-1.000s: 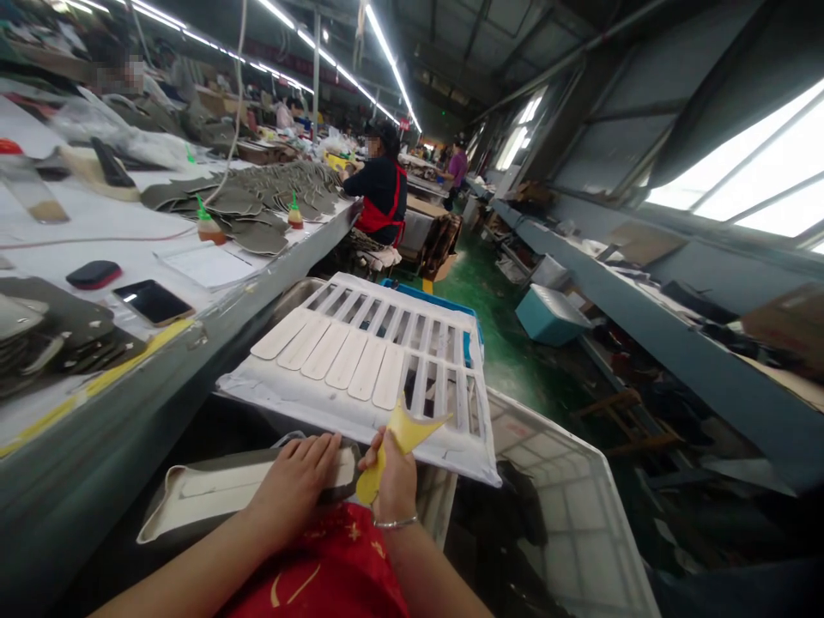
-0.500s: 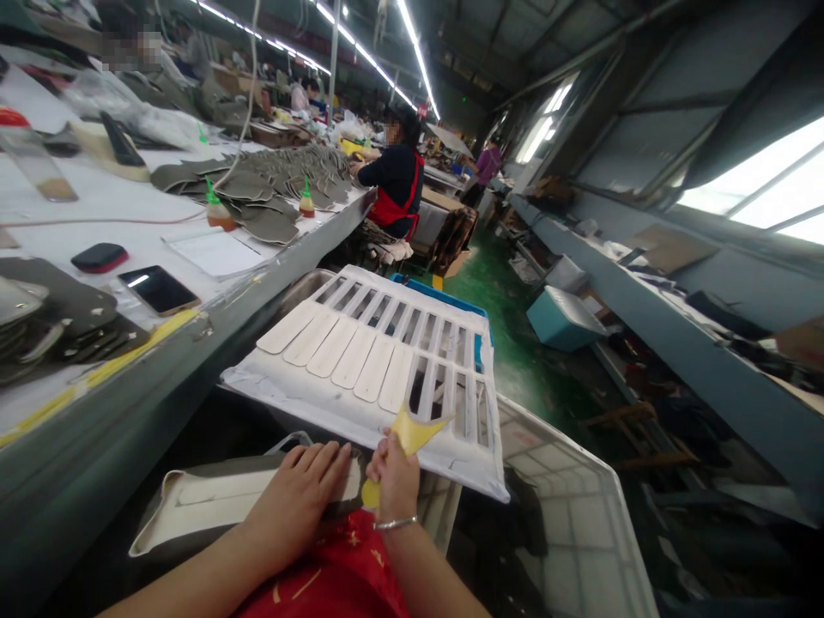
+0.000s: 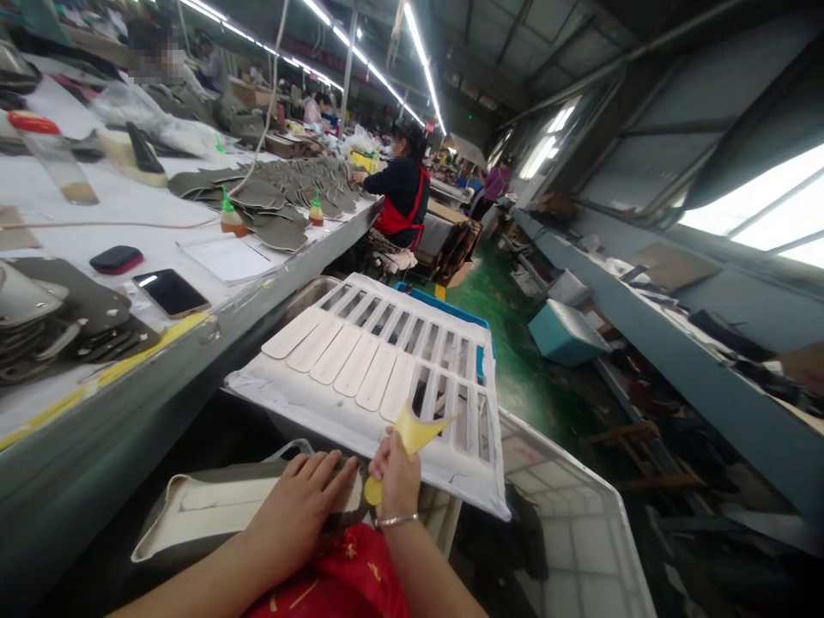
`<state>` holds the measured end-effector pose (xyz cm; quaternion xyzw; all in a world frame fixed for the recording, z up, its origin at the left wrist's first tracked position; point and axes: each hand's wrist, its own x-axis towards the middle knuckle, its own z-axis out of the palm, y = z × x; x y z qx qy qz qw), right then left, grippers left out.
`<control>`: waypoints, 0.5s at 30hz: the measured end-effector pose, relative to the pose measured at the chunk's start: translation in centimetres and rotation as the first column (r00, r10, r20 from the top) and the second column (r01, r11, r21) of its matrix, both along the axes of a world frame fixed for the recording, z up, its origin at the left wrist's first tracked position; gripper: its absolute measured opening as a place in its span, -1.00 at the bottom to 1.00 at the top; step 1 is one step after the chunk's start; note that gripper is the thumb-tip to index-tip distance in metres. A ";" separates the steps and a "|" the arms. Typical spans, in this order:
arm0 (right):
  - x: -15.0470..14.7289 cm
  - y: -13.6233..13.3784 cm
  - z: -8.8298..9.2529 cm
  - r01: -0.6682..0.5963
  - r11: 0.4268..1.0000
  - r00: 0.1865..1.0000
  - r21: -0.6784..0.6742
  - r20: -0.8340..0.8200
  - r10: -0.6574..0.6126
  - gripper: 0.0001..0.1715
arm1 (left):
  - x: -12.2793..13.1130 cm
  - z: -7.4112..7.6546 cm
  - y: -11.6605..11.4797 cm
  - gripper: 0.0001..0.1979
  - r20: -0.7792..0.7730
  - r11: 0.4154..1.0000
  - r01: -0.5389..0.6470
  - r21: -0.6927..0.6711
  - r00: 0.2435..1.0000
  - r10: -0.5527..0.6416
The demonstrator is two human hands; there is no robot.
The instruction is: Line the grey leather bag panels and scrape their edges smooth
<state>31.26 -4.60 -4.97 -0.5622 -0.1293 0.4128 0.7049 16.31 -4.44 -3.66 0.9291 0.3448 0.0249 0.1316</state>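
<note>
My left hand (image 3: 302,496) lies with fingers stretched out over the right end of a long grey piece (image 3: 254,474) with a cream strip (image 3: 212,505) along its top. It looks like leather or padded fabric; its underside is hidden. In my right hand (image 3: 397,481) is a yellow scraper (image 3: 415,432), its flared, notched blade pointing up and its rounded handle end showing below my fist. The blade overlaps the near edge of a white slatted rack (image 3: 283,390) in view; I cannot tell if they touch. Several cream strips (image 3: 338,360) with rounded ends lie side by side on the rack.
A workbench (image 3: 245,322) on the left holds a phone (image 3: 172,293), a notebook (image 3: 225,257), glue bottles (image 3: 232,216) and a pile of grey pieces (image 3: 276,189). A white crate (image 3: 579,515) stands at right. A person in a red apron (image 3: 405,202) sits farther along the bench.
The whole view has shifted slightly, so the bench and rack appear a little lower and farther right. Both hands keep nearly the same pose, with the scraper still in the right one.
</note>
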 end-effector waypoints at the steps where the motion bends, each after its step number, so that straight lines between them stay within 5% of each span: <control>1: 0.3 0.4 0.0 0.011 1.000 0.999 0.002 -0.039 -0.011 -0.54 | 0.0 0.0 0.0 -0.25 -0.001 1.000 -0.003 -0.005 1.000 0.003; 8: -0.4 2.1 -0.7 -0.043 0.999 0.995 -0.023 -0.088 0.041 -0.54 | -0.2 0.1 0.3 -0.30 0.051 0.999 -0.006 -0.049 0.999 0.008; 15: 1.9 1.7 -1.8 -0.160 0.987 0.979 -0.030 -0.133 0.155 -0.65 | 0.3 -0.5 0.7 -0.24 0.127 0.988 -0.018 -0.152 0.991 0.038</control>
